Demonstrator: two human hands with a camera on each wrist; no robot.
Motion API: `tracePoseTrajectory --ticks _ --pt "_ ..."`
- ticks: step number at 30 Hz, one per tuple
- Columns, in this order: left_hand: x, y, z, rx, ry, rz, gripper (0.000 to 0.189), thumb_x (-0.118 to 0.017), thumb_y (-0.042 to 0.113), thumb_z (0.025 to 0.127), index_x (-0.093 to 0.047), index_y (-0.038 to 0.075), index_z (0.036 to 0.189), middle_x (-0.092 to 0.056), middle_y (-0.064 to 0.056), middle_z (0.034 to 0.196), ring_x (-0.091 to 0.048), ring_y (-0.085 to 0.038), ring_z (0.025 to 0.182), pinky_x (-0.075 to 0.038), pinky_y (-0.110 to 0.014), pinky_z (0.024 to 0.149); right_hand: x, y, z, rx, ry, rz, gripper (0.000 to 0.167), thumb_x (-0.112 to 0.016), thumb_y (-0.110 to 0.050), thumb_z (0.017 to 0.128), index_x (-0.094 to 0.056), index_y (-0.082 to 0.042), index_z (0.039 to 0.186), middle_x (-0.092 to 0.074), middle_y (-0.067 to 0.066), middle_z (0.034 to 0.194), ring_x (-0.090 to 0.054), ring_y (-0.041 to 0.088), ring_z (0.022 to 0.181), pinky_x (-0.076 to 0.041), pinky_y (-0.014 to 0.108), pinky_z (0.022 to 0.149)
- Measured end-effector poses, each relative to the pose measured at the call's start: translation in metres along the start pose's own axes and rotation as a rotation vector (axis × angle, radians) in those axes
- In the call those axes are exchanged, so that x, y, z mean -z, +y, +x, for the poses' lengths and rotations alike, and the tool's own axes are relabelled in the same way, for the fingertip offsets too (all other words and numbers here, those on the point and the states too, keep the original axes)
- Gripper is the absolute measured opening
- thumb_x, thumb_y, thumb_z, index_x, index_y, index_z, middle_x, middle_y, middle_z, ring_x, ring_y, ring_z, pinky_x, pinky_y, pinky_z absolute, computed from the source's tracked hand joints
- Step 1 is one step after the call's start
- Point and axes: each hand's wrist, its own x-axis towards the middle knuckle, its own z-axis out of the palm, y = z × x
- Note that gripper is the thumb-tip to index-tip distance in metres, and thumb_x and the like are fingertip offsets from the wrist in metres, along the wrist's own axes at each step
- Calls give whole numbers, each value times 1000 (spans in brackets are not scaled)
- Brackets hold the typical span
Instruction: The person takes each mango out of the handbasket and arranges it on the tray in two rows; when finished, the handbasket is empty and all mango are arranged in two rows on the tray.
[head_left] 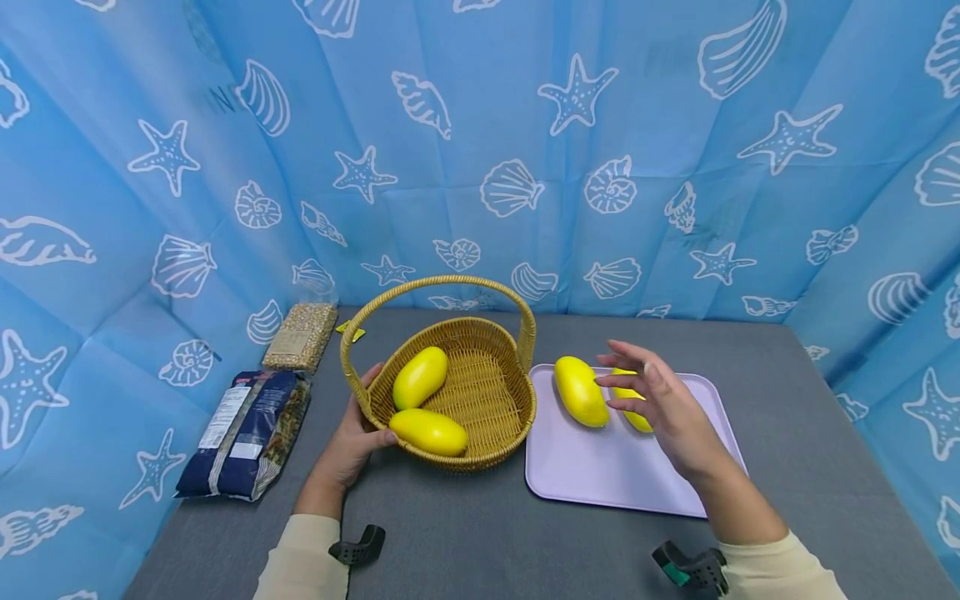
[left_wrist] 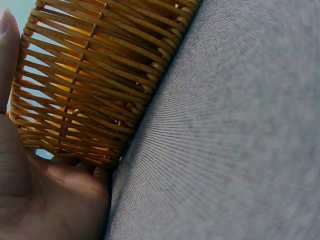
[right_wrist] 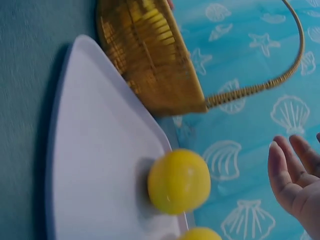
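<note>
A wicker basket with a tall arched handle stands mid-table in the head view. Two yellow mangoes lie in its left side, one mango farther back and one mango at the front rim. My left hand grips the basket's left side, thumb over the rim and fingers round the outside. Above the lilac tray, my right hand hovers with fingers spread and holds nothing. On that tray rest two more mangoes, a left mango and a right mango partly hidden behind the right hand.
At the table's left lie a dark blue packet and, behind it, a clear bag of pale grains. A small yellow object sits behind the basket. A blue shell-print curtain encloses the grey table.
</note>
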Motion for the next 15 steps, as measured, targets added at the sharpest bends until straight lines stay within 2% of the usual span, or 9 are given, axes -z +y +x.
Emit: tracePoseTrajectory --ticks 6,11,15 --pt "1 -2 -1 -1 -6 -3 112 -89 15 96 -11 17 176 -20 -18 175 -37 -30 149 -46 -32 111 -19 2 2 56 -139 159 55 -22 -32 121 -42 -5 164 -46 31 151 -57 44 130 -55 41 100" --pt "1 -1 0 -6 -8 -7 112 -88 14 96 -9 15 176 -21 -18 175 -38 -29 149 -46 -32 111 -38 5 6 84 -223 237 56 -21 -34 119 -43 -9 165 -47 31 153 -55 47 133 -54 46 102" --pt "1 -1 0 -8 -7 9 111 -87 14 97 -9 15 176 -20 -19 175 -37 -28 149 -45 -31 111 -56 7 9 86 -264 287 59 -23 -36 120 -39 -3 166 -43 33 154 -52 51 135 -53 46 103"
